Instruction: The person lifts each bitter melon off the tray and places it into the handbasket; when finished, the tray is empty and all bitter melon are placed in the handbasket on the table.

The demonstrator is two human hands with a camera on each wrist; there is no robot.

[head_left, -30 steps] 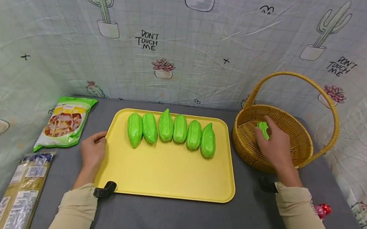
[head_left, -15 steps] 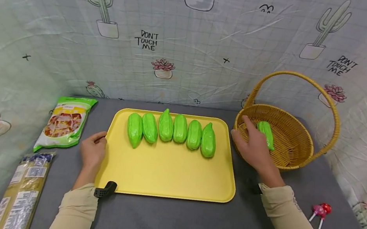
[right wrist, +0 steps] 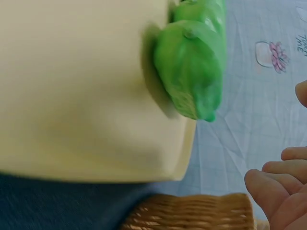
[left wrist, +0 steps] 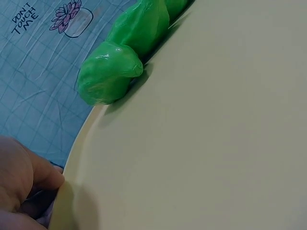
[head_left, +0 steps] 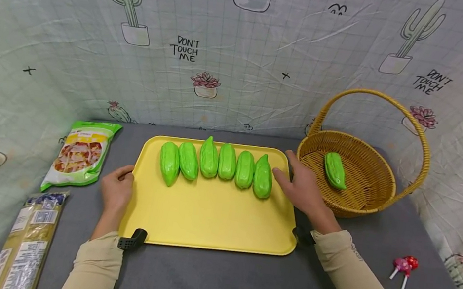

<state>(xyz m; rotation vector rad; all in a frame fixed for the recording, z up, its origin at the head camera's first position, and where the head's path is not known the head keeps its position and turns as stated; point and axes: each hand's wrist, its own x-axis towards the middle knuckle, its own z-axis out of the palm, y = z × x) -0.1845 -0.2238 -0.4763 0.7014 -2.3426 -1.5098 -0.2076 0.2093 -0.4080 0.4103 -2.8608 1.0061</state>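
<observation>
Glossy green gourds [head_left: 217, 165], six of them, ridged and tapered, lay side by side across the far half of the smooth yellow tray [head_left: 211, 221], long axes running away from the person, pointed tips toward the backdrop. The right hand [head_left: 303, 188] hovered over the tray's right edge, fingers spread and holding nothing, just beside the rightmost gourd [head_left: 262, 183]. The left hand [head_left: 117, 190] rested at the tray's left rim, fingers loose. One more gourd [head_left: 335, 170] lay slanted in the woven wicker basket [head_left: 378, 196].
</observation>
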